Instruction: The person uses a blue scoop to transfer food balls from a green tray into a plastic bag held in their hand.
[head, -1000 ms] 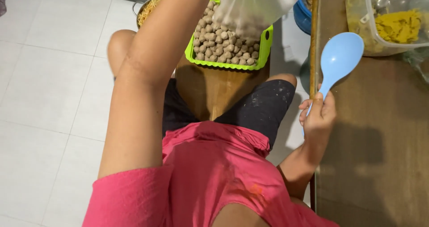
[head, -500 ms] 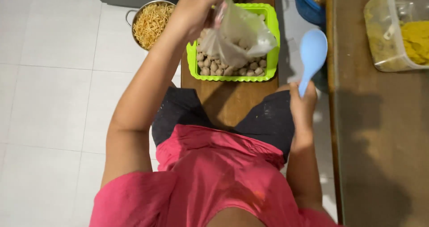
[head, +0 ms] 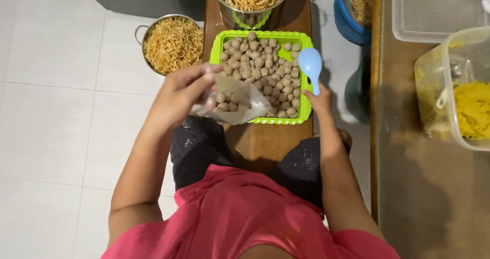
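Bagging of meatballs from a tray, scoop stage.

Left hand (head: 181,93), fingers pinched on the mouth of a clear plastic bag (head: 236,102) holding a few meatballs, held over the near edge of the green tray (head: 305,75). Right hand (head: 319,100), fingers closed round the handle of a blue spoon (head: 310,65) poised above the tray's right side. Judged next: dip spoon into the meatballs (head: 260,65), keep the bag mouth open. Two pots of fried noodles (head: 172,44) stand beyond.

l hand (head: 184,93) gripping, r hand (head: 320,98) clenched - arms forward
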